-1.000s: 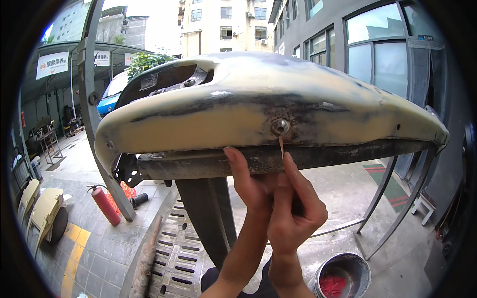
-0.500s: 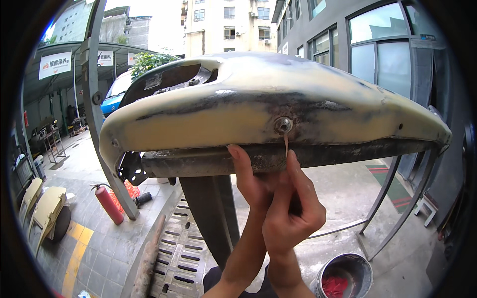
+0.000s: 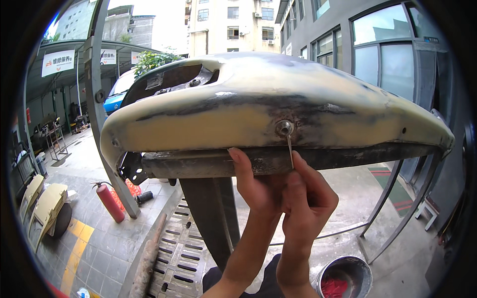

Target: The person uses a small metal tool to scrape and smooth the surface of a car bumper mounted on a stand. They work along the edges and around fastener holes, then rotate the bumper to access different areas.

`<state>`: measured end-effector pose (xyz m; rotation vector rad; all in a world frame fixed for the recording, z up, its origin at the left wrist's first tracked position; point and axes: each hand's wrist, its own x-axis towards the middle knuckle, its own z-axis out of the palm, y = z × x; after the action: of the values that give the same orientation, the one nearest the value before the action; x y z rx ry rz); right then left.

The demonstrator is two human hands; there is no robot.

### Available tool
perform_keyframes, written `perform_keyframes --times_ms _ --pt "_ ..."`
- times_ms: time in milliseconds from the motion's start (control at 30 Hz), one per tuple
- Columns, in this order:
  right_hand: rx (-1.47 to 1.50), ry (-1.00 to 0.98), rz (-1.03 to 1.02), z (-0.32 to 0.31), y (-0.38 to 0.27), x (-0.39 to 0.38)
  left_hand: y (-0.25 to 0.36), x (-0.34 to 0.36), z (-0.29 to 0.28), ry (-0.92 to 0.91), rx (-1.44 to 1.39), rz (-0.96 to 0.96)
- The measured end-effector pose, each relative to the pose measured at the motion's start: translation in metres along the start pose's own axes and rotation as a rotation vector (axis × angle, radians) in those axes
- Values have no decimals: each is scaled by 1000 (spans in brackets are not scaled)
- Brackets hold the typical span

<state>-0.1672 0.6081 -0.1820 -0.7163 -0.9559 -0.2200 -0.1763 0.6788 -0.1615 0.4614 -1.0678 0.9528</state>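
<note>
A large curved vehicle body panel (image 3: 198,126), patched in tan and grey with dark scuffed bands, rests on a metal stand in front of me. A round metal fastener (image 3: 284,128) sits in its lower face, with dark, brownish marks around it. My right hand (image 3: 310,198) is closed on a thin narrow strip (image 3: 290,151), whose upper end reaches the fastener. Whether the strip is metal or something else I cannot make out. My left hand (image 3: 253,184) grips the panel's dark lower edge, thumb up on the front; its other fingers are mostly hidden beneath the panel and behind my right hand.
A metal bucket (image 3: 365,283) with red material inside stands on the floor at the lower right. Stand legs (image 3: 422,193) rise at the right. To the left are a red fire extinguisher (image 3: 109,202), a steel post (image 3: 94,94), tan panels (image 3: 48,206) and a floor grate (image 3: 181,253).
My right hand has shifted slightly to the right and its wrist has turned, so the strip leans more that way. My left hand keeps nearly the same place.
</note>
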Motion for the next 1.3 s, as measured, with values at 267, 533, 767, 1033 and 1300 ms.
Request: perform_keyframes --times_ms 267,533,767,1033,1300 --pt "-407 87 -275 17 -4 -10 3 -2 6 254 298 34" --pt "-450 123 -229 30 -22 -15 2 -4 5 291 300 34" --pt "-268 132 -75 26 -14 -15 2 -3 3 240 214 18" --pt "196 27 172 7 -14 -2 2 -1 -4 1 -2 -10" --pt "-409 139 -225 25 -12 -12 2 -3 6 253 283 15"
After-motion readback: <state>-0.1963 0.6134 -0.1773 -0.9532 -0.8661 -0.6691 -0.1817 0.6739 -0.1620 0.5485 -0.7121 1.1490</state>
